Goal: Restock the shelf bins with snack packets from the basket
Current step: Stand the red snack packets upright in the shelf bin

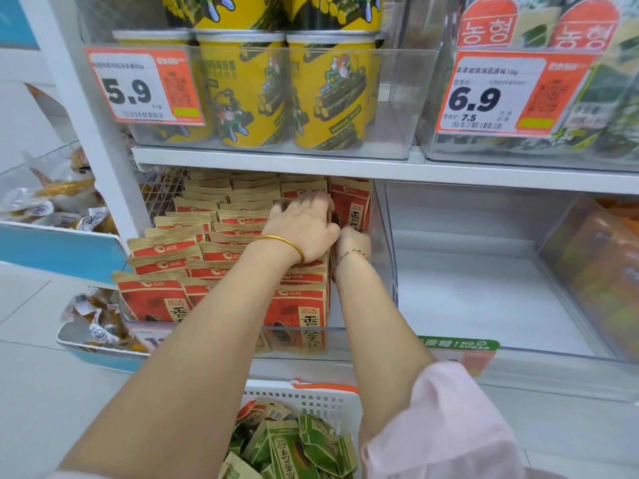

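Note:
A clear shelf bin (384, 236) on the lower shelf is packed with rows of red and tan snack packets (162, 257). My left hand (304, 226) lies palm down on the right-hand row, fingers spread over the packet tops. Just to its right, my right hand (354, 242) is curled round an upright red packet (351, 205) against the bin's right wall; its fingertips are hidden behind my left hand. Below my arms stands the white basket (311, 399), holding green snack packets (301, 444) and a red one.
A clear bin (484, 271) with nothing in it sits right of the red packets, then a bin of orange packs (605, 271). Yellow cups (242, 91) and seaweed packs fill the upper shelf bins. Blue trays of wrapped snacks (93, 326) stand to the left.

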